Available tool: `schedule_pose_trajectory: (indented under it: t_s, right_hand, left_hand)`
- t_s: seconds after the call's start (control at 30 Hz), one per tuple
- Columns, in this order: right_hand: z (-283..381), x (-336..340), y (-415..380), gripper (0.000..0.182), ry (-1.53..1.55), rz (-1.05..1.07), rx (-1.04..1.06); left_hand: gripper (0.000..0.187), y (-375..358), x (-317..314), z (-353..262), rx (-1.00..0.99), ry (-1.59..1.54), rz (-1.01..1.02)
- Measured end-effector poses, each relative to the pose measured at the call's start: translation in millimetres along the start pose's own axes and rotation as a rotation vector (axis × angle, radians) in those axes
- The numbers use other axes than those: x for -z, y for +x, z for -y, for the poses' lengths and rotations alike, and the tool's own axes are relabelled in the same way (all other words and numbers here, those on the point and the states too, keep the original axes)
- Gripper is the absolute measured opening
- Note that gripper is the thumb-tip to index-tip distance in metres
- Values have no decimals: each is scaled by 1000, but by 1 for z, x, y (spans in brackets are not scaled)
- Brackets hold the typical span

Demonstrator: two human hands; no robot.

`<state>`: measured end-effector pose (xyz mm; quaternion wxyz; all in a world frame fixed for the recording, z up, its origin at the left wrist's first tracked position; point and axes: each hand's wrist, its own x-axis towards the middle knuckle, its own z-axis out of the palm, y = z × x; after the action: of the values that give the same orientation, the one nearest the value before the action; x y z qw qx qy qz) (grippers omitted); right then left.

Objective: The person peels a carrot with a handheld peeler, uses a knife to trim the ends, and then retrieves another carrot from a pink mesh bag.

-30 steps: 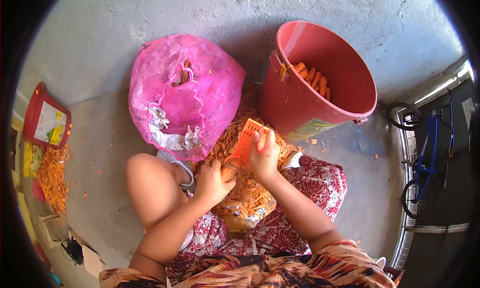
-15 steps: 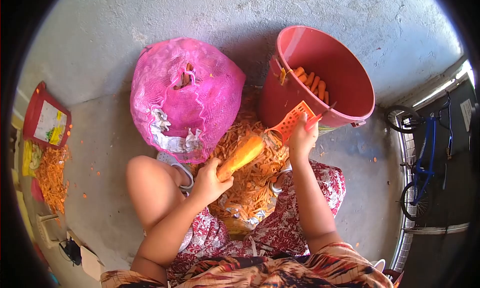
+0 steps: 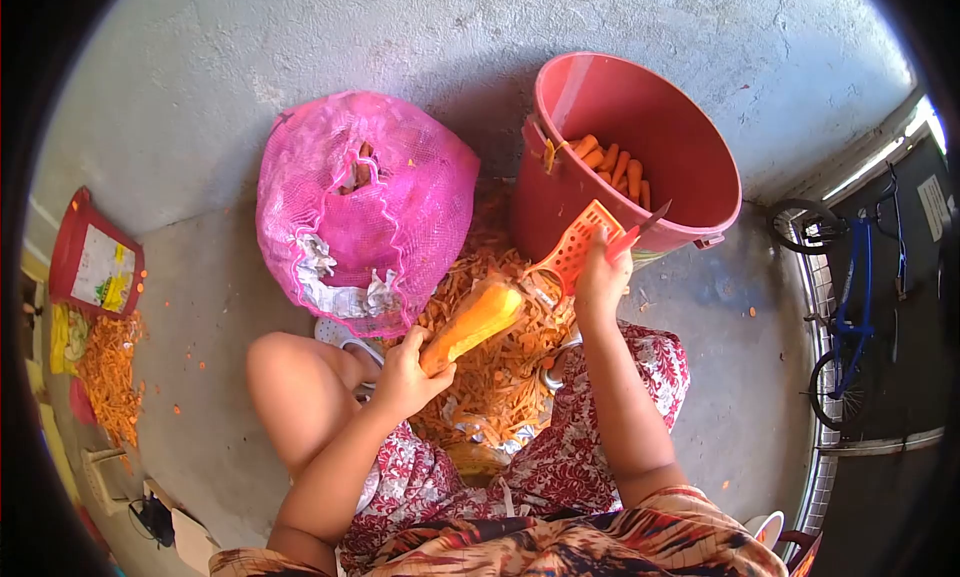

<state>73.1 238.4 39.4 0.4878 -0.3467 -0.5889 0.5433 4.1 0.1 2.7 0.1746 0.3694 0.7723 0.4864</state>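
Observation:
A partly peeled carrot (image 3: 474,323) is gripped at its lower end by my left hand (image 3: 405,379), its thick end pointing up and right. My right hand (image 3: 602,282) holds an orange peeler (image 3: 580,241) with a perforated plate, and also a knife (image 3: 636,234) with a red handle. The peeler's end is close to the carrot's thick end; whether they touch I cannot tell. Beneath both lies a heap of orange peelings (image 3: 490,382), between my legs. Several carrots (image 3: 622,167) lie inside the big red bucket (image 3: 560,202).
A pink mesh sack (image 3: 400,192) stands by the wall, left of the bucket. At the far left a smaller red bucket (image 3: 70,247) is beside more peelings (image 3: 108,377). A blue bicycle (image 3: 855,297) is at the right.
The carrot and my left hand have shifted slightly left and down. The carrot's yellow-orange peeled side now faces up more. My right hand still holds the peeler and knife.

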Motion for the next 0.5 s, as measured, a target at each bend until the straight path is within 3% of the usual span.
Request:
schedule_pose_trajectory:
  t_s: [0.1, 0.2, 0.27, 0.37, 0.43, 0.5]
  right_hand:
    - [12, -10, -13, 13, 29, 32, -7]
    - [7, -15, -20, 11, -349, 22, 315]
    - [2, -22, -32, 9, -462, 54, 282]
    - [-10, -34, -50, 25, -452, 189, 254]
    - [-3, -44, -70, 13, -478, 302, 276]
    - [-7, -46, -71, 19, -564, 334, 221]
  left_hand:
    - [40, -2, -6, 2, -80, 137, -46]
    - [39, -1, -8, -3, -68, 271, -59]
    - [40, 1, -9, -5, -22, 350, -20]
    - [39, 2, -13, -1, 41, 421, 5]
    - [39, 3, -15, -1, 65, 432, -4]
    - [38, 4, -16, -4, 72, 420, -27]
